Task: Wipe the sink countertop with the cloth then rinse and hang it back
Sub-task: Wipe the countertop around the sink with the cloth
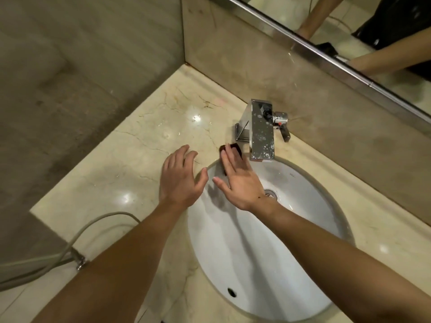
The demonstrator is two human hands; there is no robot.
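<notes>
The beige marble countertop (149,141) surrounds a white oval sink (245,252). My left hand (182,180) hovers with its fingers spread and holding nothing, over the countertop at the sink's left rim. My right hand (240,180) reaches over the sink's back rim with its fingers stretched flat. Its fingertips lie over a small dark brown object (235,146) just left of the faucet. Most of that object is hidden, and I cannot tell whether it is the cloth. The fingers are not curled around it.
A square chrome faucet (261,134) with a side lever (285,134) stands behind the sink. A marble backsplash (303,94) and mirror (349,31) rise behind it. A tiled wall (81,78) bounds the left. A grey hose (77,234) loops below the counter's left edge.
</notes>
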